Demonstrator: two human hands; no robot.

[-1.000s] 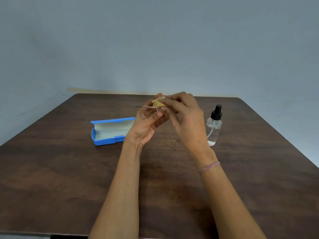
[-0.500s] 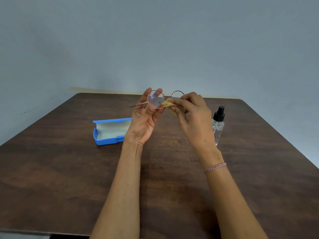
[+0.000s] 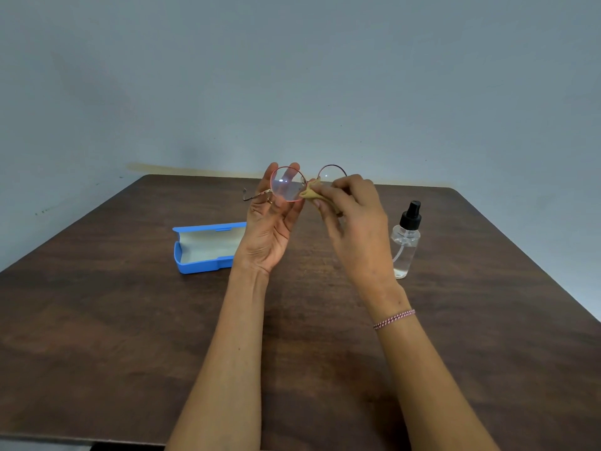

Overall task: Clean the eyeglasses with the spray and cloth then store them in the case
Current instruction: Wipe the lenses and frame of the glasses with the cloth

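Round thin-rimmed eyeglasses (image 3: 287, 183) are held up above the table, lenses facing me. My left hand (image 3: 271, 227) holds them by the left lens rim and temple, fingers behind the lens. My right hand (image 3: 356, 229) pinches a small tan cloth (image 3: 311, 193) against the inner edge of the left lens near the bridge. The right lens (image 3: 331, 173) shows above my right hand. A blue case (image 3: 208, 247) lies open on the table to the left. A clear spray bottle (image 3: 406, 242) with a black nozzle stands upright to the right.
The dark wooden table (image 3: 130, 336) reaches to a pale wall at the back. Its near edge runs along the bottom left, and its right edge slants down at the far right.
The eyeglasses went from edge-on and mostly hidden in my hands to upright with both lenses showing. My right hand slid the cloth toward the bridge.
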